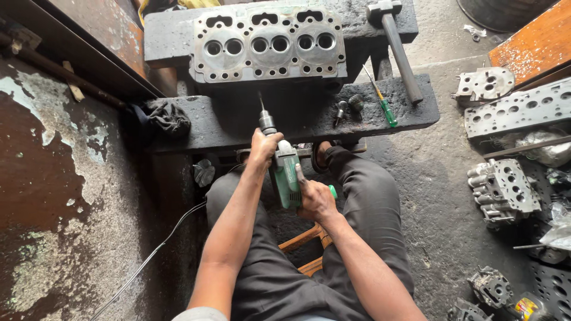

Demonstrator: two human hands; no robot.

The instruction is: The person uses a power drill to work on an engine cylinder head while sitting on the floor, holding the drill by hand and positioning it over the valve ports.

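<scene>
I hold a green and grey electric drill point(284, 172) with both hands, its bit pointing up toward a bench. My left hand point(263, 148) grips the front of the drill just behind the chuck point(267, 123). My right hand point(315, 199) is wrapped round the rear handle. A metal cylinder head point(267, 44) with several round ports lies on the upper step of the dark bench point(238, 122), a short way beyond the bit. I sit on a wooden stool point(306, 249), knees spread, in dark trousers.
A hammer point(397, 44), a green-handled screwdriver point(385, 107) and small valve parts point(348, 107) lie on the bench's right side; a dark rag point(169, 119) on its left. More cylinder heads and engine parts point(505, 190) sit on the floor at right. The drill's cable point(154, 252) trails left.
</scene>
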